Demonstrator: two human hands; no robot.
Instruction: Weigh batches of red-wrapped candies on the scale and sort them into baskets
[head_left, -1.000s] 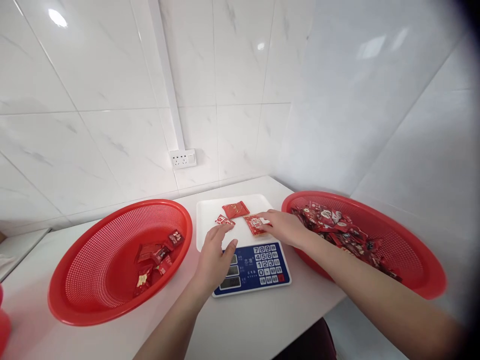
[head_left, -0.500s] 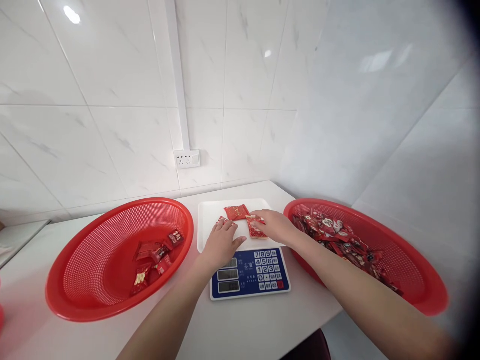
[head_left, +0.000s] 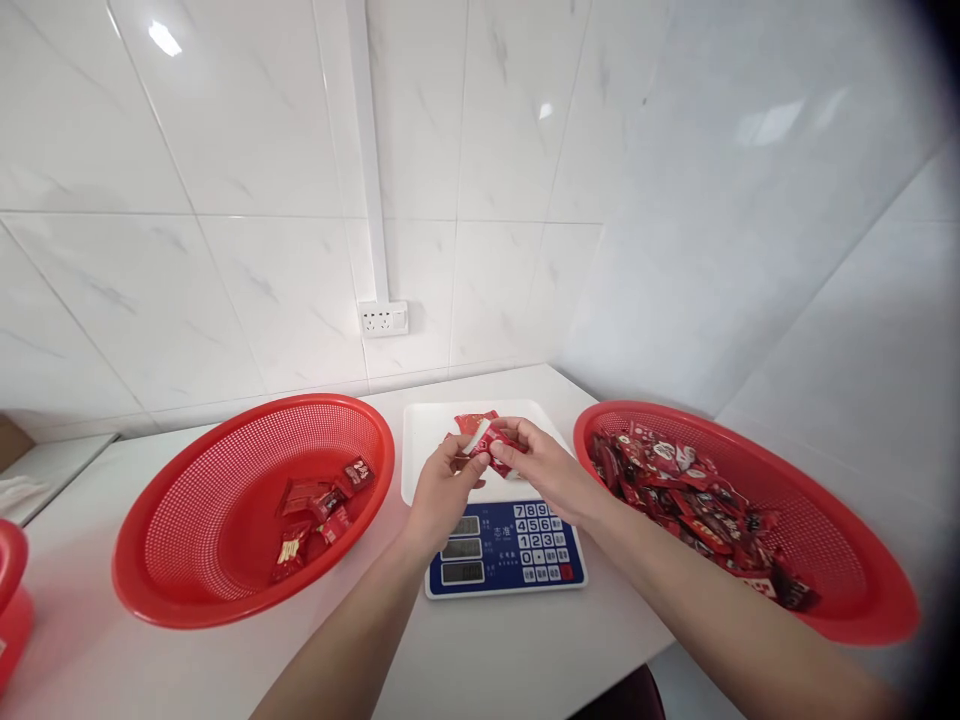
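Over the white pan (head_left: 420, 450) of a digital weighing scale (head_left: 506, 550), both my hands hold one small red and white packet (head_left: 484, 437). My left hand (head_left: 441, 490) pinches its left end with thumb and fingers. On the packet's right side, my right hand (head_left: 547, 462) has its fingers closed, thumb in front. Another red packet (head_left: 474, 421) lies on the pan just behind my fingers. Anything else red under the hands is partly hidden. The scale's blue keypad and displays face me, below my wrists.
To the left stands a red mesh basket (head_left: 180, 490) with several red packets (head_left: 319, 510) at its right side. A fuller red basket (head_left: 847, 520) on the right holds a heap of red packets (head_left: 697, 490). Another red container (head_left: 11, 600) shows at the left edge. A socket (head_left: 383, 318) is on the wall.
My hands have come together from apart on the pan. They now grip a packet between them, raised toward me. The view has shifted slightly left.
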